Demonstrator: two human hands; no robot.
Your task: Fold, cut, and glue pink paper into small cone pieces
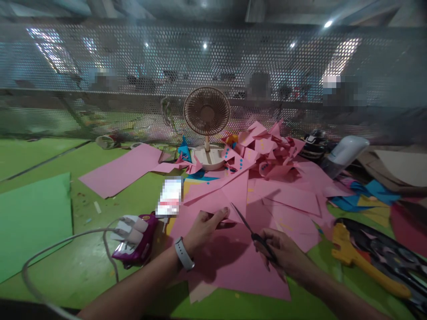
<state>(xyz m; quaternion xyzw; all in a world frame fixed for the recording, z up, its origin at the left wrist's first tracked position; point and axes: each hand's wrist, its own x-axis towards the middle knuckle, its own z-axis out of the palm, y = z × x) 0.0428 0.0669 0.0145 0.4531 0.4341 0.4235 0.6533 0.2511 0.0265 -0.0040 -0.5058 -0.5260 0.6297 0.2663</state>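
Note:
My left hand (209, 226), with a pale watch band on its wrist, pinches a folded piece of pink paper (230, 191) between thumb and fingers. In my right hand (278, 249) is a pair of scissors (245, 222) with black handles. Its blades point up and left, close to the paper's lower edge; whether they touch it I cannot tell. Under both hands lies a large pink sheet (250, 271), with more pink sheets (293, 195) to the right. A heap of cut and folded pink scraps (267, 149) rises behind.
A small fan (207, 113) stands at the back before a perforated metal screen (133, 58). On the left are a phone (170, 198), a purple pouch (136, 249) with white chargers (131, 229), a cable and green sheets (33, 218). A yellow-handled tool (367, 262) lies at right.

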